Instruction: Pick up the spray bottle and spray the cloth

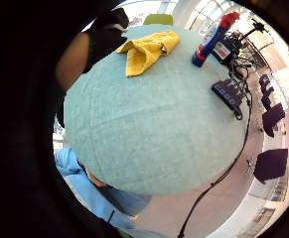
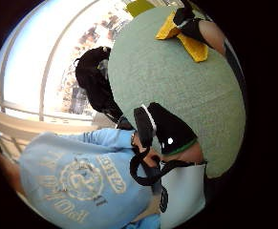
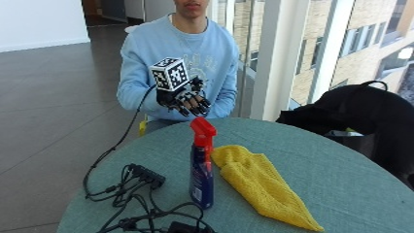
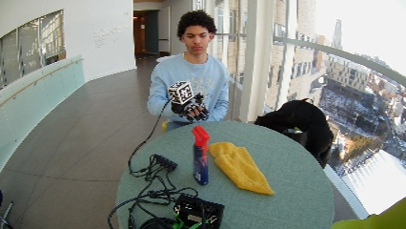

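Round green table holds spray bottle beside yellow cloth, well apart from the raised, loosely curled, empty hand.

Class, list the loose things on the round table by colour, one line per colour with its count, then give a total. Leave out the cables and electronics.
Blue with a red trigger: 1, the spray bottle
Yellow: 1, the cloth
Total: 2
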